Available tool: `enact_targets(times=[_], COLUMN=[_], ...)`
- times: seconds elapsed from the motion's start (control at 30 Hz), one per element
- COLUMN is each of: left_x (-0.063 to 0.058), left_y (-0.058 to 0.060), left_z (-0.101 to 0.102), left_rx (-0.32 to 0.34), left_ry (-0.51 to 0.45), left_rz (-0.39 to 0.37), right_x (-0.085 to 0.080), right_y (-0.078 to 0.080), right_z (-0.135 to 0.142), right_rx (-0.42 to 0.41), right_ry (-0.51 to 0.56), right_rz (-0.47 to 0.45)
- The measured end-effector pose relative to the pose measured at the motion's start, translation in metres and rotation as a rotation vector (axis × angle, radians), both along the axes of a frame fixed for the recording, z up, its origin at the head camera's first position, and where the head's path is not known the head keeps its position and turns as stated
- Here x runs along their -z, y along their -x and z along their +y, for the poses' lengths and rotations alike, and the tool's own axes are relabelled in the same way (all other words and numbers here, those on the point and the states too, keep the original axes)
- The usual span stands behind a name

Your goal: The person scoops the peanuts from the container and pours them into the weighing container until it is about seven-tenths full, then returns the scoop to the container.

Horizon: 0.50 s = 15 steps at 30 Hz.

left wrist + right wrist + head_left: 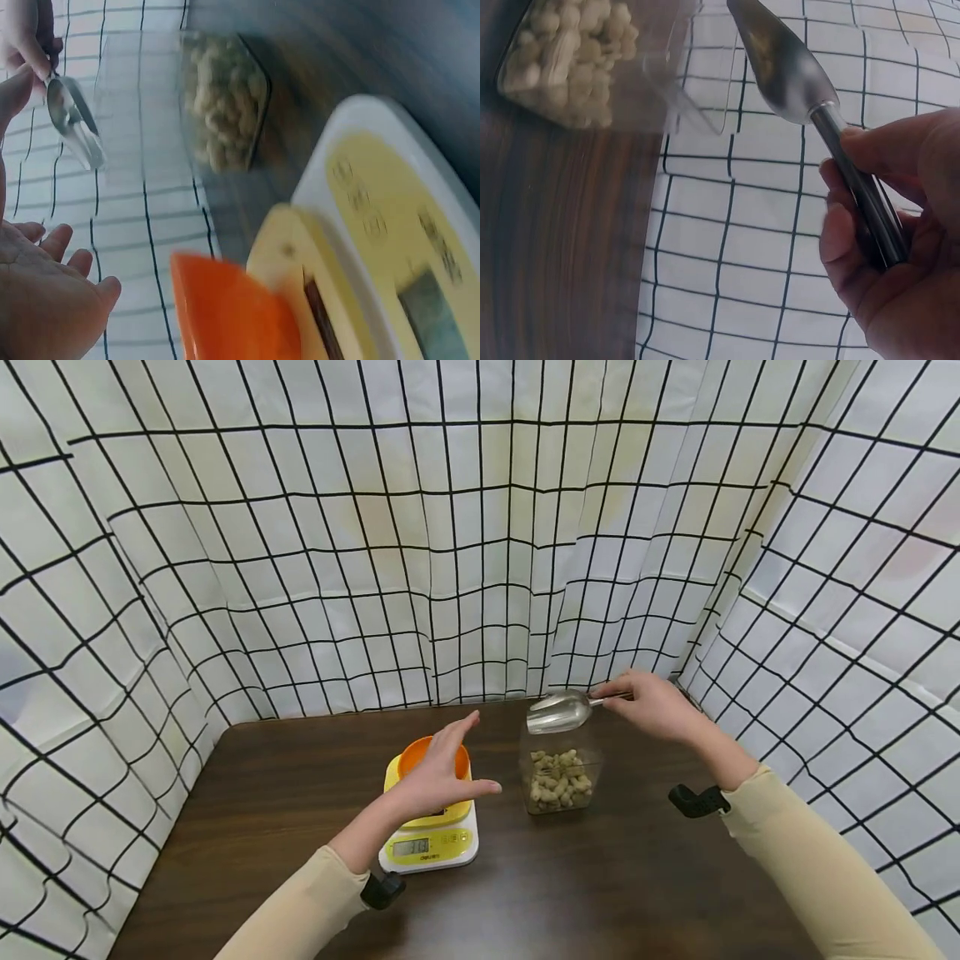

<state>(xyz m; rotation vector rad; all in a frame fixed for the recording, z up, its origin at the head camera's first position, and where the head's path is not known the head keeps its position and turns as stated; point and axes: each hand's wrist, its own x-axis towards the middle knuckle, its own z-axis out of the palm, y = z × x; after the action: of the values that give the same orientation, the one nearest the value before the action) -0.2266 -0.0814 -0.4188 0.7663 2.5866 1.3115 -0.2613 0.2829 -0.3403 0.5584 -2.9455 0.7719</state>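
Note:
My right hand [656, 703] grips the handle of a metal scoop [561, 712] above a clear square container [595, 768]. In the right wrist view the thumb and fingers wrap round the scoop's handle [862, 195]. Peanuts in their shells [558, 779] fill the lower part of the container. My left hand [435, 781], thumb and fingers spread, hovers over a yellow and white kitchen scale [442, 852] and holds nothing. An orange bowl [415, 753] sits on the scale, partly hidden behind that hand. Digits show on the scale's display [411, 847].
The dark wooden table [300, 777] carries the scale on the left and the container to its right. White curtains with a black grid [480, 568] stand along the back and sides. Each wrist wears a black band [697, 800].

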Motion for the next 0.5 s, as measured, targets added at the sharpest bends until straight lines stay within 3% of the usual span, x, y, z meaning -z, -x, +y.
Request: enact_targets(times=[0.1, 0.27, 0.5], left_x=[0.002, 0.013, 0.025], left_y=[0.0, 0.005, 0.016], left_z=[0.022, 0.049, 0.073], left_rx=[0.033, 0.026, 0.001], left_ry=[-0.003, 0.017, 0.028], left_rz=[-0.016, -0.074, -0.18], right_x=[0.001, 0.005, 0.005], right_y=[-0.002, 0.002, 0.004], right_z=[0.009, 0.01, -0.003], right_rx=[-0.011, -0.112, -0.17], right_ry=[-0.018, -0.073, -0.26], right_rz=[0.003, 0.059, 0.118])
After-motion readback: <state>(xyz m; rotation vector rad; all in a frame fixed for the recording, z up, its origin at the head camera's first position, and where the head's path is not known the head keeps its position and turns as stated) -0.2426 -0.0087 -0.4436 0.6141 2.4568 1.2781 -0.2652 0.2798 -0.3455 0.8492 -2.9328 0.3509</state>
